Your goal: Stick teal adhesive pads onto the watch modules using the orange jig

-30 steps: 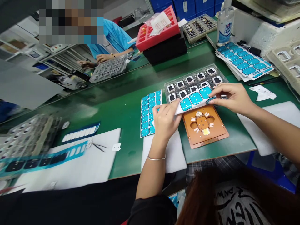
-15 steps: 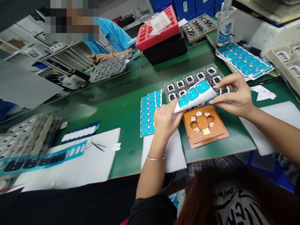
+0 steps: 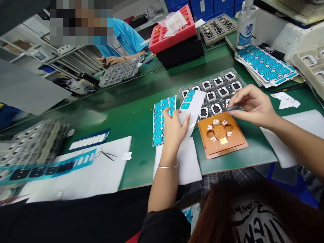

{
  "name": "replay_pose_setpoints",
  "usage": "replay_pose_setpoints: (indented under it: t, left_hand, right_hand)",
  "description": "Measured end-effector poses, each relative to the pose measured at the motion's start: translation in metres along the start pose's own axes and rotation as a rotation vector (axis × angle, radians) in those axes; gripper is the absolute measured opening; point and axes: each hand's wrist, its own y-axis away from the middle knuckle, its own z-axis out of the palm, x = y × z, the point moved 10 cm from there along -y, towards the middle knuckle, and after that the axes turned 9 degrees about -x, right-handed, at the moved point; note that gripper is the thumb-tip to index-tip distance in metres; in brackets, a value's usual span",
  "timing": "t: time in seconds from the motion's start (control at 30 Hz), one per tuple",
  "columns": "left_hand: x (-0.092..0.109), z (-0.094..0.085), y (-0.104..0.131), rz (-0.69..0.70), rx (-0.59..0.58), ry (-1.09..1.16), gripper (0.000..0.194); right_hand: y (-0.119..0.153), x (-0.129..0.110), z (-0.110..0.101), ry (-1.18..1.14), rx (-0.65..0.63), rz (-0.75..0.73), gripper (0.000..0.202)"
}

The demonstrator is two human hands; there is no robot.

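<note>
Clear tray [image 3: 226, 83]: white-framed black parts in rows, the near left corner hidden by the sticker sheet.
Red tray [image 3: 155, 43]: a plastic bag on top — black box beneath.
Left hand [image 3: 175, 126]: fingers spread, thumb against the sticker sheet [image 3: 193, 108]; cannot tell how firmly.
Right hand [image 3: 253, 104]: thumb and finger pinching a thin dark piece [image 3: 235, 108] above the orange plate [image 3: 234, 143].
Change: both hands gripped the sheet a second ago — now the right is clear, the sheet swung left.

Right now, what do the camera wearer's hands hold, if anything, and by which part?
The left hand holds the sticker sheet by its near left part; the right hand pinches a thin piece, exactly where unclear.
</note>
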Motion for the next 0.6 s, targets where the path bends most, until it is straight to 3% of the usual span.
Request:
replay_pose_setpoints:
  t: [0.07, 0.17, 0.27, 0.33, 0.47, 0.6]
  left_hand:
    - [0.000, 0.003, 0.002, -0.023, -0.023, -0.047, 0.044]
    - [0.009, -0.007, 0.006, 0.016, 0.056, -0.090, 0.042]
    - [0.039, -0.024, 0.013, 0.220, 0.156, -0.063, 0.032]
    - [0.065, -0.032, 0.021, 0.419, 0.161, -0.020, 0.022]
    - [0.111, -0.032, 0.043, 0.809, 0.011, 0.112, 0.012]
    - [0.125, -0.015, 0.055, 0.911, -0.190, 0.179, 0.018]
  right_hand:
    - [0.001, -0.013, 0.011, 0.144, -0.104, -0.141, 0.006]
    - [0.008, -0.030, 0.035, 0.402, -0.269, -0.337, 0.017]
    - [0.013, -0.033, 0.049, 0.541, -0.358, -0.390, 0.018]
    - [0.014, -0.035, 0.053, 0.562, -0.389, -0.404, 0.018]
    - [0.019, -0.039, 0.061, 0.552, -0.471, -0.448, 0.021]
    - [0.022, -0.033, 0.068, 0.532, -0.561, -0.418, 0.024]
